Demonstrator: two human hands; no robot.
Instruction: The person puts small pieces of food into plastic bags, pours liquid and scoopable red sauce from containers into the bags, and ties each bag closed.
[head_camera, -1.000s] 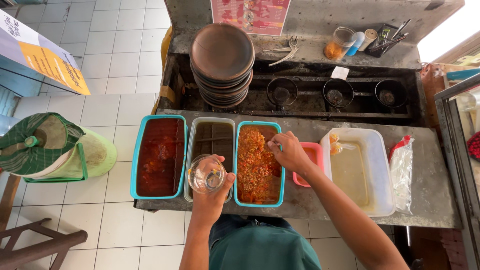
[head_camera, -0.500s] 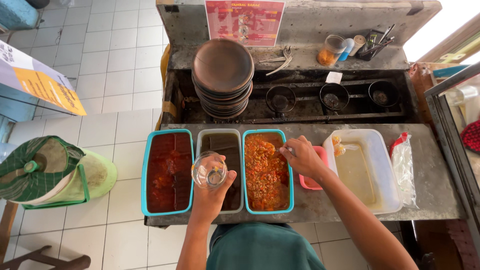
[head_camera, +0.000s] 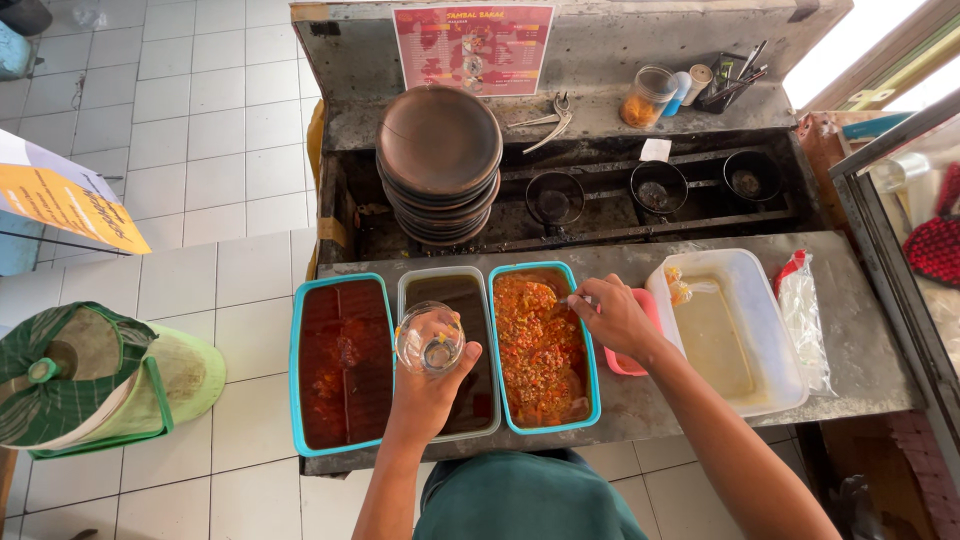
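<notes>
My left hand (head_camera: 425, 392) holds a small clear plastic cup (head_camera: 429, 338) over the middle tub of dark sauce (head_camera: 450, 292). My right hand (head_camera: 612, 318) grips a spoon (head_camera: 568, 299) whose bowl rests in the orange chunky sambal in the right teal-rimmed tub (head_camera: 540, 345). A teal tub of dark red sauce (head_camera: 342, 360) lies at the left of the three.
A white tub of pale liquid (head_camera: 722, 330) and a plastic bag (head_camera: 805, 318) lie to the right, a pink bowl (head_camera: 632, 360) under my wrist. Stacked brown plates (head_camera: 440, 160), three small black pans (head_camera: 655, 185), a jar and utensils stand behind. Green bin (head_camera: 100, 385) on the tiled floor at left.
The view has shifted a little. My right hand has moved slightly right along the sambal tub's upper edge with the spoon. The cup stays held over the middle tub.
</notes>
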